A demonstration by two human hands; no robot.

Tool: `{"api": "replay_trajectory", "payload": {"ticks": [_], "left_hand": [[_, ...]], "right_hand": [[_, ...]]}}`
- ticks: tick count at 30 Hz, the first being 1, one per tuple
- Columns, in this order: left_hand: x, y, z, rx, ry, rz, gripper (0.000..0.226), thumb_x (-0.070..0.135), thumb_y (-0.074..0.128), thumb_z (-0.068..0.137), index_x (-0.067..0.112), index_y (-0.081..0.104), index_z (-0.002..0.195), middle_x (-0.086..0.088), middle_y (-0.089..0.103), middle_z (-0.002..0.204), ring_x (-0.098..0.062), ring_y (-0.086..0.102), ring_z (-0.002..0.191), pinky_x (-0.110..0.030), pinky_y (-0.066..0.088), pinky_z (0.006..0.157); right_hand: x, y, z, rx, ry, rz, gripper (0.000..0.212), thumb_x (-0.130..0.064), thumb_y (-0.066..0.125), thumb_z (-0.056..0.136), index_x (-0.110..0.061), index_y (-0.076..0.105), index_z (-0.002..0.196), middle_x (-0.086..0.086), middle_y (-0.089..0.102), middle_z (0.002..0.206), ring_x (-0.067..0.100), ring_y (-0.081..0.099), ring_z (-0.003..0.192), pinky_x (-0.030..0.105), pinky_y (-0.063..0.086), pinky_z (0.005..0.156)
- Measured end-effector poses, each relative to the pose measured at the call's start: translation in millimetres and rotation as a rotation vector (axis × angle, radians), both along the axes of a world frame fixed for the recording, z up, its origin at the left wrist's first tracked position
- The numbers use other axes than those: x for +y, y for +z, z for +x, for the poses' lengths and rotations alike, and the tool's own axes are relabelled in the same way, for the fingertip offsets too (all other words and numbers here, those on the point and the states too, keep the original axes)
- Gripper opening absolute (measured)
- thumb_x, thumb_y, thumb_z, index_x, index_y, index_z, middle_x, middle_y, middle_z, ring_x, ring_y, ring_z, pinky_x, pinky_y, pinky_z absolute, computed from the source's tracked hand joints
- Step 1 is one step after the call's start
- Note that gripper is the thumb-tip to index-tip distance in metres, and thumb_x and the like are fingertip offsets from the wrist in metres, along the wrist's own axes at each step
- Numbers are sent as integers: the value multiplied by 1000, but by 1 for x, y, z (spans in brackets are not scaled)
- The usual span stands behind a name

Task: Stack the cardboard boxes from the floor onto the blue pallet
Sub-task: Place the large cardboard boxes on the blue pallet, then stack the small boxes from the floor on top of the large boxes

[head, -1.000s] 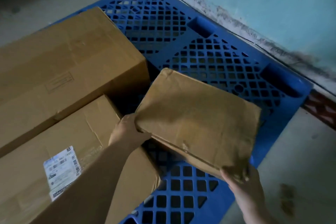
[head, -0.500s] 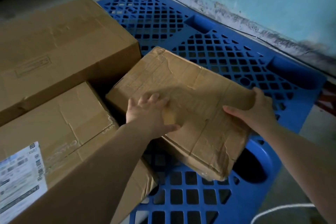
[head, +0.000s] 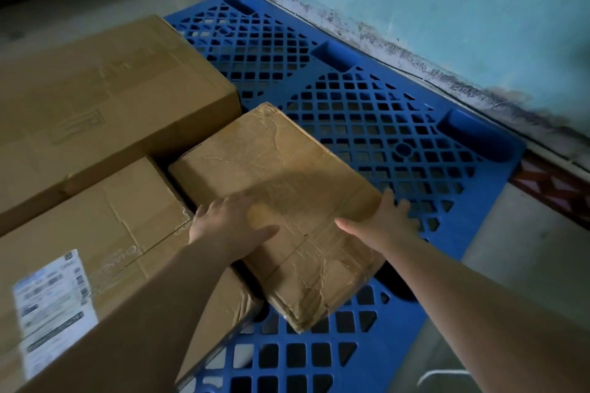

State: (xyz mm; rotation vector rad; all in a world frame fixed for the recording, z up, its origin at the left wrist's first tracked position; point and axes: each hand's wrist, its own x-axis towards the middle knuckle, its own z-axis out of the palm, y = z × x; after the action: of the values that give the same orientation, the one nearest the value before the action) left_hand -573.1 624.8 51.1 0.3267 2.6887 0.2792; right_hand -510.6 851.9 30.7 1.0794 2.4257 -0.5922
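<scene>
With the crumpled cardboard box (head: 281,201) lying askew on the blue pallet (head: 399,124) beside two larger boxes (head: 105,112), both hands, left (head: 230,226) and right (head: 386,220), press it open-fingered, so a hard shove risks jamming its corner or crushing its weak edge.
</scene>
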Motion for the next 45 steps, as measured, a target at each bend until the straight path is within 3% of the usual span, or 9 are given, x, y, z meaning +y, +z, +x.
{"api": "replay_trajectory", "payload": {"ticks": [4, 9, 19, 22, 26, 31, 38, 42, 45], "left_hand": [[-44, 62, 26, 13, 228, 277, 62, 54, 59, 78, 34, 39, 133, 6, 47, 136, -17, 44, 122, -41, 42, 98], [-131, 199, 41, 70, 544, 515, 47, 38, 70, 75, 33, 50, 118, 4, 56, 110, -14, 53, 97, -26, 39, 71], [-296, 485, 177, 201, 991, 562, 36, 28, 74, 73, 28, 53, 102, 10, 56, 93, -2, 52, 81, -16, 42, 66], [-340, 532, 237, 205, 1132, 595, 39, 30, 74, 72, 30, 54, 106, 10, 55, 99, -9, 53, 93, -19, 41, 71], [-411, 572, 315, 281, 1313, 707, 31, 28, 76, 63, 33, 55, 86, 7, 57, 86, -11, 54, 78, -25, 44, 69], [-506, 588, 405, 342, 1463, 691, 28, 25, 75, 69, 33, 54, 86, 7, 58, 92, -4, 53, 74, -24, 45, 68], [-624, 566, 480, 297, 1520, 560, 38, 39, 72, 68, 45, 44, 93, 12, 52, 103, -9, 52, 91, -26, 44, 77], [-675, 552, 486, 292, 1553, 574, 42, 39, 69, 71, 41, 44, 105, 12, 52, 110, -8, 50, 95, -17, 33, 64], [-709, 539, 480, 292, 1559, 578, 43, 37, 69, 72, 41, 42, 105, 12, 50, 110, -6, 49, 95, -15, 32, 64]], "right_hand": [[-38, 69, -10, 73, 214, 10, 110, -64, 68, 62, -21, 11, 147, 8, 19, 154, 33, 13, 143, 54, 25, 111], [-131, 230, -37, 249, 545, -427, 93, -47, 75, 70, -37, 19, 144, -12, 32, 147, 15, 37, 132, 31, 37, 96], [-326, 494, -7, 187, 1030, -647, 88, -42, 81, 64, -33, 32, 137, -8, 46, 131, 10, 47, 110, 23, 42, 82], [-381, 538, 25, 145, 1126, -659, 90, -41, 81, 63, -29, 33, 138, -5, 47, 129, 12, 48, 112, 25, 44, 84], [-459, 579, 70, 121, 1204, -745, 90, -32, 83, 62, -23, 34, 137, -11, 47, 110, 5, 52, 93, 16, 44, 67], [-562, 600, 121, 52, 1324, -716, 115, -56, 75, 33, -26, 34, 136, -6, 47, 114, 15, 52, 106, 30, 49, 86], [-706, 579, 180, -51, 1271, -764, 87, -18, 84, 62, -14, 37, 135, 6, 47, 113, 16, 49, 93, 15, 41, 64], [-767, 565, 196, -67, 1268, -748, 133, -67, 79, 1, -24, 41, 121, 4, 50, 110, 17, 50, 90, 25, 45, 70], [-806, 549, 195, -107, 1293, -739, 138, -73, 71, -7, -27, 41, 121, 1, 49, 109, 11, 47, 85, 28, 46, 79]]}}
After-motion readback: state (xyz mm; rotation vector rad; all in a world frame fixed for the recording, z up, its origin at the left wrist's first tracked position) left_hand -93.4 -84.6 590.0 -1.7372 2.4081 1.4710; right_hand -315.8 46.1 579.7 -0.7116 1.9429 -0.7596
